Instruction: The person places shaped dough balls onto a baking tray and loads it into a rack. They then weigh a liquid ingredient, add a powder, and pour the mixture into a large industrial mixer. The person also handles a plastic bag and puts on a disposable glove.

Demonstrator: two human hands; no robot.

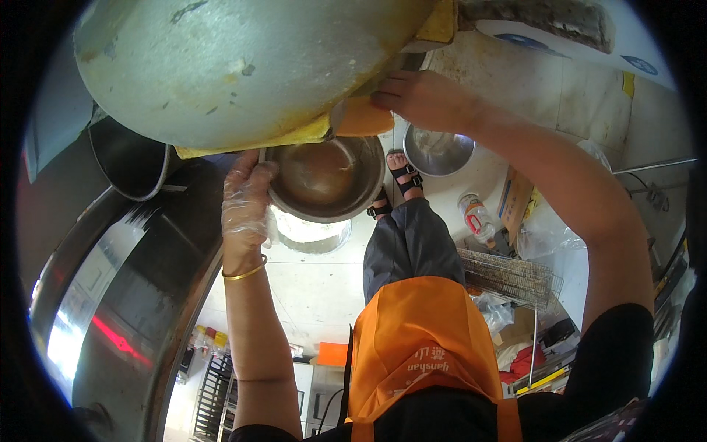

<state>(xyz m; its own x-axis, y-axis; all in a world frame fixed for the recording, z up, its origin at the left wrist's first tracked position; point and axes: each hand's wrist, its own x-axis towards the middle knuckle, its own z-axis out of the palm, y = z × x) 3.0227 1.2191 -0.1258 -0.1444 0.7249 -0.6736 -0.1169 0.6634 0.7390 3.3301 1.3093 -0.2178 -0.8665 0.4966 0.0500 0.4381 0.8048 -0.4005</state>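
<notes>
My left hand [248, 196], in a clear plastic glove with a gold bangle at the wrist, grips the rim of a brownish metal bowl [326, 177] by its left side. Bare, my right hand [417, 99] reaches to the right of a large grey metal vessel [232, 66] with yellowed edges. Its fingers touch or overlap a flat orange piece [364, 117] above the bowl's upper right rim; whether they grip it is unclear. Part of that piece is hidden by the vessel.
Below stand a container of white powder [315, 232] and a steel bowl [439, 149]. A plastic bottle [476, 218] and a wire rack [511, 276] lie at right. A dark metal counter [143, 287] curves along the left, beside a dark cylindrical container [130, 154].
</notes>
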